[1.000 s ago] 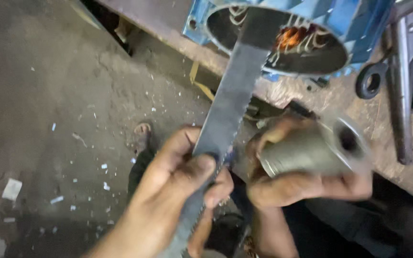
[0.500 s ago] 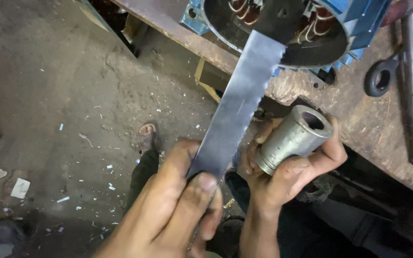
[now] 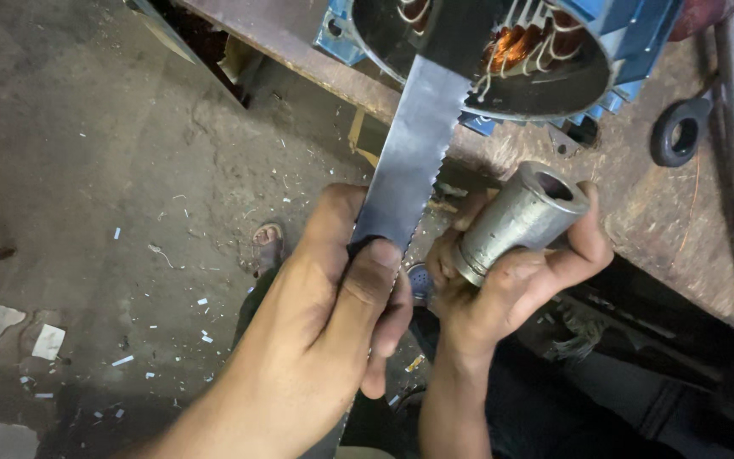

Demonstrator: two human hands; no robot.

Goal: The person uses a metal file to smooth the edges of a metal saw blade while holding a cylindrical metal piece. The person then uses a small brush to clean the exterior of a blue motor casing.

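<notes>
Since the earlier frame, the saw blade [image 3: 414, 144] is pushed deeper into the blue motor housing [image 3: 503, 51] at 12 o'clock. The left hand [image 3: 333, 323] is closed firmly around the blade's lower end; the right hand [image 3: 511, 280] is wrapped on a grey metal sleeve [image 3: 524, 217], at 3 o'clock from it. The blade is best kept flat and away from the copper windings [image 3: 507, 51]. It looks thin, toothed and dull grey.

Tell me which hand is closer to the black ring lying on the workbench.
Right. The right hand, gripping the metal sleeve, sits just left of and below the black ring. The left hand, holding the saw blade, is farther left.
</notes>
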